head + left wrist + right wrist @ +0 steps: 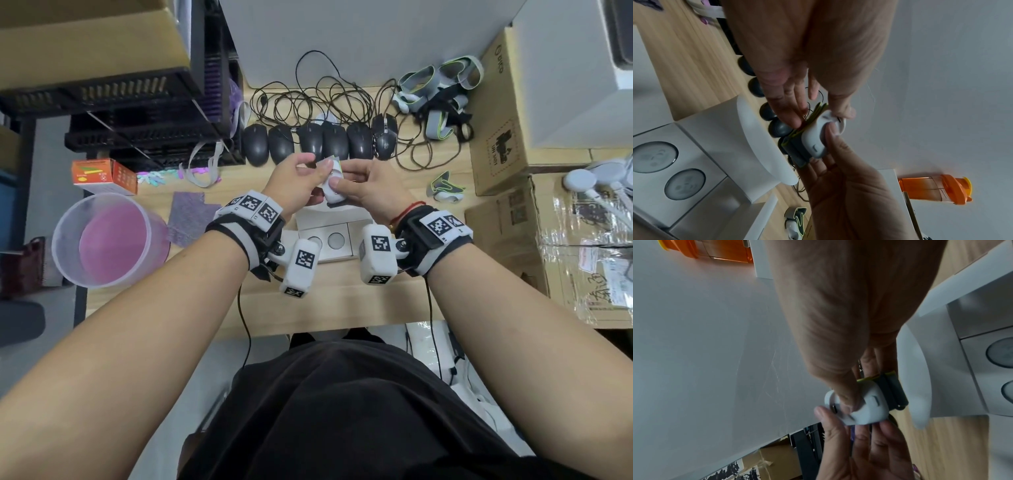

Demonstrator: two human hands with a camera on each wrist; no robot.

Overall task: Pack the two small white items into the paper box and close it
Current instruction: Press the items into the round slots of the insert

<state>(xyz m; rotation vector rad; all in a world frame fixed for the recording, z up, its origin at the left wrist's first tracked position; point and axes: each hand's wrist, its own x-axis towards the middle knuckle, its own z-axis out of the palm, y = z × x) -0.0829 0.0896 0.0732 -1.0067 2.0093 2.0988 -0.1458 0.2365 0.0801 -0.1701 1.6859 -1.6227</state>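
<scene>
From here my hands (329, 185) cover most of the white item (331, 195) and the far part of the paper box (339, 257). The second item (794, 227) runs off the frame's bottom edge, blurred.

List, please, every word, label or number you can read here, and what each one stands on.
"bito" (sideways, uncertain): cardboard box on the right.
Black stamp lower on that box: too blurred to read.
Orange carton: print too small to read.
Shipping label on the wrapped parcel: blurred.
Wrist markers: black-and-white codes, no words.
</scene>
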